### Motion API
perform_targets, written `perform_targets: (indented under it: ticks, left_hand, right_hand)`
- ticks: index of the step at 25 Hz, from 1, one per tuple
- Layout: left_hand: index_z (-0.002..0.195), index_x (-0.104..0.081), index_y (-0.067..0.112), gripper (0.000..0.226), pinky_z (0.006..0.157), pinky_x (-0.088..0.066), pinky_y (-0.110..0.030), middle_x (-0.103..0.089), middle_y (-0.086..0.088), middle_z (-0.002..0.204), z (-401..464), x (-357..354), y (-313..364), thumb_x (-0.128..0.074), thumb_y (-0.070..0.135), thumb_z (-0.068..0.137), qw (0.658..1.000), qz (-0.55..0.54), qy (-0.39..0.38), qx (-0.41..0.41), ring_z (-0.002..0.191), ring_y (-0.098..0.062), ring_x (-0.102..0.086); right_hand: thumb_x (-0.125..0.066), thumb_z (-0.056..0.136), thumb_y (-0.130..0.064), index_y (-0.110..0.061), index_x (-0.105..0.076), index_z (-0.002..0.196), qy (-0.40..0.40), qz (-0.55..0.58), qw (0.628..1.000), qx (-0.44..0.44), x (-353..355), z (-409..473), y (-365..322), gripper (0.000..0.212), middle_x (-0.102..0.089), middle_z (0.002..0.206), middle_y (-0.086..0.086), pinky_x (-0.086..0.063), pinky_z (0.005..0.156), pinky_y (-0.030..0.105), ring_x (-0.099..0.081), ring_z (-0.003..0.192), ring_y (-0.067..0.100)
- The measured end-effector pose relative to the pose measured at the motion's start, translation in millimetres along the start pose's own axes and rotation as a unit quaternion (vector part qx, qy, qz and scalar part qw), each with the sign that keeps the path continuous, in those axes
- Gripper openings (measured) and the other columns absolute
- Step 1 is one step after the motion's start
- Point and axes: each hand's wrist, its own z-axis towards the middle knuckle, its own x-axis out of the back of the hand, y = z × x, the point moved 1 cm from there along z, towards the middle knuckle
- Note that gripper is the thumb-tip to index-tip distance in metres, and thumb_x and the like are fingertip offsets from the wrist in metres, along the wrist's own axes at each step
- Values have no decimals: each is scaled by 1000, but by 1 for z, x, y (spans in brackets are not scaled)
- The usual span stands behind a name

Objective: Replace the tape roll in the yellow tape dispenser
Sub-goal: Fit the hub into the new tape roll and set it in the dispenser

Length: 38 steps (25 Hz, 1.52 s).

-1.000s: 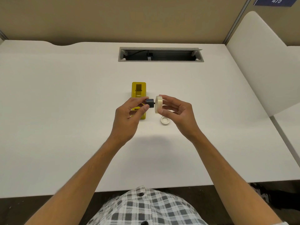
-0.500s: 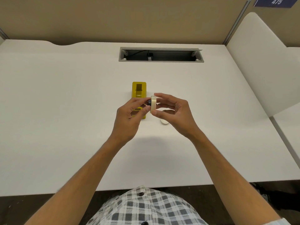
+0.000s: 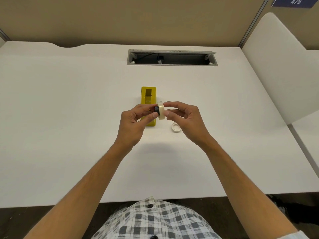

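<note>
**Seating the Hub in the New Roll**

The tape roll (image 3: 160, 110) is held at frame centre, pinched by the right hand (image 3: 185, 120). The black hub (image 3: 156, 109) is pinched by the left hand (image 3: 133, 124) and pressed into the roll's core. The yellow tape dispenser (image 3: 148, 99) stands just behind on the desk (image 3: 69, 100), its cradle vacant. An empty core (image 3: 176, 127) lies at centre right. Next, full seating is judged necessary, then lowering into the cradle.

Only the yellow dispenser (image 3: 148, 100) and small white ring (image 3: 176, 127) interrupt the white desk (image 3: 69, 109).
</note>
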Motion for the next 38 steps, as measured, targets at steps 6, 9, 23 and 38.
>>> perform_targets:
  ticks: [6, 9, 23, 38]
  left_hand:
    - [112, -73, 15, 28, 102, -49, -48, -73, -5, 112, 6, 6, -6, -70, 10, 85, 1000, -28, -1, 8, 110, -21, -66]
    - [112, -72, 14, 28, 101, -50, -45, -73, -3, 112, 11, 7, -8, -71, 13, 85, 1000, -19, 1, 8, 111, -19, -65]
    - [112, -72, 14, 29, 100, -51, -43, -74, -6, 110, 54, 27, -32, -73, 16, 83, 999, 0, -1, 44, 106, -20, -69]
    - [115, -69, 21, 29, 91, -38, -17, -62, 8, 118, 127, 40, -58, -70, 22, 86, 968, 243, -30, -45, 113, -7, -53]
  right_hand:
    - [-60, 94, -5, -7, -70, 115, -21, 28, 999, -13, 0, 7, 2, 23, -76, 103, 6, -54, 96, 37, -71, 100, 17]
    - [-66, 91, -3, -8, -70, 115, -25, 25, 999, -9, 0, 12, 3, 25, -74, 108, 6, -53, 93, 29, -71, 102, 16]
    - [-76, 84, -11, -7, -73, 109, -34, -50, 998, -15, -11, 67, 30, 26, -76, 101, 6, -56, 92, 31, -72, 97, 13]
    - [-70, 89, -19, -16, -70, 108, -46, -177, 983, -8, -14, 134, 65, 20, -72, 102, -7, -55, 82, 39, -65, 100, 6]
